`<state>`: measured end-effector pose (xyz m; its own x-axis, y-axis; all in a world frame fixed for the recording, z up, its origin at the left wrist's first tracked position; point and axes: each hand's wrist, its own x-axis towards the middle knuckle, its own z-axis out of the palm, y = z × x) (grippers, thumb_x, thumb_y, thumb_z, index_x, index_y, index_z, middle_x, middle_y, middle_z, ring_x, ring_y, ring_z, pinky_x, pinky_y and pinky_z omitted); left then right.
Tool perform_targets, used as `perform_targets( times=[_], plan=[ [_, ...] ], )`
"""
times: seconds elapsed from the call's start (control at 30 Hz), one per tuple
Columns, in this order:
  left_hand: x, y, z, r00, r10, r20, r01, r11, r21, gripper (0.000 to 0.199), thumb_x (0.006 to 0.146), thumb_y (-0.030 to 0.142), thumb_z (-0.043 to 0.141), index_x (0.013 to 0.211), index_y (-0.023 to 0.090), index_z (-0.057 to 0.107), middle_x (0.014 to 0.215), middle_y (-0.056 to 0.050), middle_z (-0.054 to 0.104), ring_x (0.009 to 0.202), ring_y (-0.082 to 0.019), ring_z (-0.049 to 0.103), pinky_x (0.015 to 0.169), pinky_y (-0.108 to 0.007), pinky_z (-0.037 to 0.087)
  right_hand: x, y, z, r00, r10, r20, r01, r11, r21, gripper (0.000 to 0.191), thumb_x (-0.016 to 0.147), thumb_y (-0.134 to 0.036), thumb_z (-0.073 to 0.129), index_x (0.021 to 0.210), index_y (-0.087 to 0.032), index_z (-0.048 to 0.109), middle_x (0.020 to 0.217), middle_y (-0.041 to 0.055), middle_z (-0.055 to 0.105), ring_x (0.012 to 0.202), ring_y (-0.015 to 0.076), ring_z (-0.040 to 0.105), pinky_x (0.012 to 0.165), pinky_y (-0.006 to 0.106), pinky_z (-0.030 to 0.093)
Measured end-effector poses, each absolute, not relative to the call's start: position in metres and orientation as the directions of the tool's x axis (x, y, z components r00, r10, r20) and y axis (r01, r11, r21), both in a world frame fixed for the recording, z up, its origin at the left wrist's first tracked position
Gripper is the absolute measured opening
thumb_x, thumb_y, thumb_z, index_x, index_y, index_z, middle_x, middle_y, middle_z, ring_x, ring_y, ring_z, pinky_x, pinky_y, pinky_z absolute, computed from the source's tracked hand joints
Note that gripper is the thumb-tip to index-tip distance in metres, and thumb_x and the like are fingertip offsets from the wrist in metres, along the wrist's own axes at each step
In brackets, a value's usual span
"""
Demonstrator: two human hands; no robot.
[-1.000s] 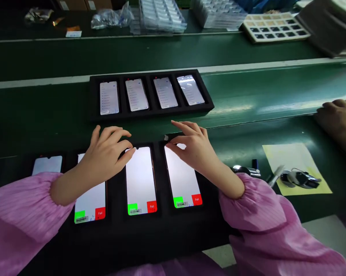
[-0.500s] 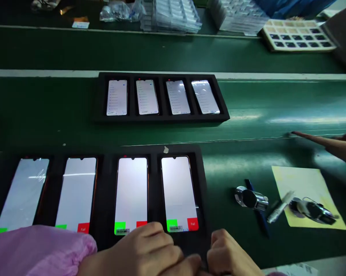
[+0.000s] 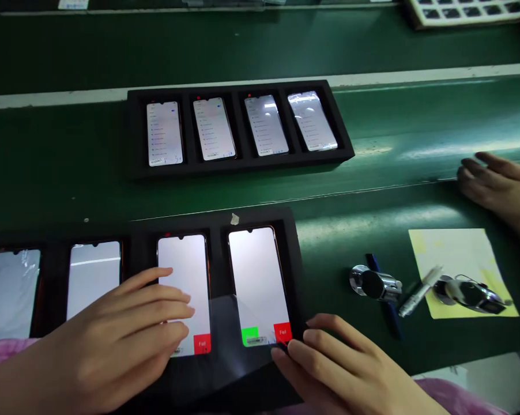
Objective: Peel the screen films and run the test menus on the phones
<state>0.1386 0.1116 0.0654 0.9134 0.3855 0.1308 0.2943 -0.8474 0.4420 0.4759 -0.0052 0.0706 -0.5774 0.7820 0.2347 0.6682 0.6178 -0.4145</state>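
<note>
A black tray (image 3: pixel 294 253) near me holds four phones with white screens. My left hand (image 3: pixel 113 340) lies flat with fingers apart over the lower part of the second and third phone (image 3: pixel 184 276). My right hand (image 3: pixel 342 369) is at the lower right corner of the fourth phone (image 3: pixel 255 276), beside its red Fail button. Its thumb and forefinger pinch the edge of a clear film (image 3: pixel 225 340) that stretches left across the tray's front.
A second black tray (image 3: pixel 346 150) with four phones showing list screens lies farther out on the green belt. To the right are a yellow sheet (image 3: pixel 459 253), a metal round part (image 3: pixel 375 282), a pen and another person's hand (image 3: pixel 497 184).
Both my hands came forward from the tray's near edge. The left now spreads over the third phone, the right pinches at the fourth phone's corner. The other person's hand shifted back.
</note>
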Motion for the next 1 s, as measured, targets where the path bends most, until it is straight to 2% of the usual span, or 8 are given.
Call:
perform_targets(
  times=[0.1, 0.17, 0.23, 0.37, 0.47, 0.6, 0.83, 1.0],
  plan=[
    [0.134, 0.124, 0.065, 0.878, 0.453, 0.157, 0.355, -0.834, 0.422, 0.041, 0.094, 0.01, 0.064, 0.13, 0.028, 0.069, 0.123, 0.0, 0.077, 0.117, -0.019, 0.072, 0.129, -0.045, 0.045, 0.48, 0.004, 0.07, -0.595, 0.762, 0.255, 0.678, 0.646, -0.35, 0.033, 0.101, -0.001, 0.045, 0.105, -0.013, 0.075, 0.098, 0.0031, 0.075, 0.081, 0.0155, 0.065, 0.075, 0.037, 0.056],
    [0.13, 0.137, 0.066, 0.814, 0.549, 0.188, 0.468, -0.812, 0.348, 0.033, 0.096, 0.018, 0.066, 0.128, 0.026, 0.068, 0.123, -0.005, 0.073, 0.116, -0.023, 0.07, 0.124, -0.05, 0.046, 0.479, 0.021, 0.067, -0.593, 0.751, 0.289, 0.662, 0.66, -0.357, 0.028, 0.102, -0.004, 0.048, 0.099, -0.015, 0.074, 0.092, 0.0025, 0.073, 0.075, 0.015, 0.06, 0.068, 0.038, 0.051],
    [0.127, 0.151, 0.068, 0.747, 0.642, 0.173, 0.615, -0.766, 0.187, 0.022, 0.101, 0.031, 0.062, 0.119, 0.024, 0.072, 0.123, -0.01, 0.069, 0.118, -0.031, 0.066, 0.117, -0.062, 0.047, 0.477, 0.046, 0.063, -0.528, 0.777, 0.343, 0.642, 0.63, -0.437, 0.017, 0.103, -0.01, 0.058, 0.094, -0.017, 0.071, 0.088, 0.0022, 0.068, 0.073, 0.0143, 0.058, 0.065, 0.035, 0.047],
    [0.127, 0.169, 0.071, 0.699, 0.71, 0.088, 0.715, -0.699, -0.036, 0.034, 0.106, 0.042, 0.052, 0.107, 0.02, 0.077, 0.14, -0.015, 0.064, 0.135, -0.041, 0.055, 0.117, -0.073, 0.04, 0.469, 0.093, 0.052, -0.202, 0.927, 0.315, 0.666, 0.366, -0.65, 0.008, 0.103, -0.018, 0.064, 0.096, -0.021, 0.063, 0.093, 0.0024, 0.069, 0.079, 0.0147, 0.064, 0.069, 0.029, 0.049],
    [0.128, 0.172, 0.072, 0.723, 0.686, 0.083, 0.69, -0.723, -0.032, 0.033, 0.106, 0.042, 0.055, 0.106, 0.018, 0.077, 0.143, -0.015, 0.063, 0.138, -0.042, 0.054, 0.118, -0.079, 0.035, 0.463, 0.109, 0.048, -0.104, 0.957, 0.27, 0.796, 0.242, -0.555, 0.005, 0.105, -0.023, 0.058, 0.1, -0.023, 0.058, 0.088, 0.0014, 0.071, 0.077, 0.0195, 0.062, 0.068, 0.033, 0.046],
    [0.126, 0.176, 0.075, 0.7, 0.709, 0.084, 0.709, -0.704, 0.035, 0.029, 0.105, 0.04, 0.059, 0.105, 0.019, 0.079, 0.136, -0.012, 0.066, 0.136, -0.039, 0.057, 0.115, -0.08, 0.038, 0.46, 0.112, 0.049, -0.13, 0.951, 0.281, 0.849, 0.253, -0.464, 0.006, 0.106, -0.025, 0.053, 0.101, -0.025, 0.057, 0.084, 0.0028, 0.071, 0.083, 0.0255, 0.06, 0.076, 0.04, 0.049],
    [0.118, 0.184, 0.076, 0.688, 0.725, 0.036, 0.715, -0.685, 0.14, 0.027, 0.106, 0.04, 0.06, 0.112, 0.021, 0.078, 0.15, -0.01, 0.063, 0.15, -0.039, 0.049, 0.117, -0.086, 0.027, 0.459, 0.119, 0.059, -0.136, 0.96, 0.245, 0.777, 0.257, -0.575, 0.008, 0.101, -0.019, 0.053, 0.097, -0.024, 0.057, 0.087, -0.0012, 0.07, 0.081, 0.019, 0.063, 0.09, 0.04, 0.052],
    [0.118, 0.192, 0.074, 0.639, 0.762, 0.108, 0.713, -0.639, 0.287, 0.031, 0.103, 0.046, 0.061, 0.095, 0.023, 0.08, 0.126, -0.007, 0.074, 0.142, -0.036, 0.058, 0.119, -0.074, 0.038, 0.456, 0.102, 0.064, -0.02, 0.973, 0.23, 0.575, 0.199, -0.794, 0.007, 0.1, -0.024, 0.063, 0.094, -0.023, 0.061, 0.085, -0.001, 0.066, 0.072, 0.0144, 0.059, 0.069, 0.031, 0.048]
  ],
)
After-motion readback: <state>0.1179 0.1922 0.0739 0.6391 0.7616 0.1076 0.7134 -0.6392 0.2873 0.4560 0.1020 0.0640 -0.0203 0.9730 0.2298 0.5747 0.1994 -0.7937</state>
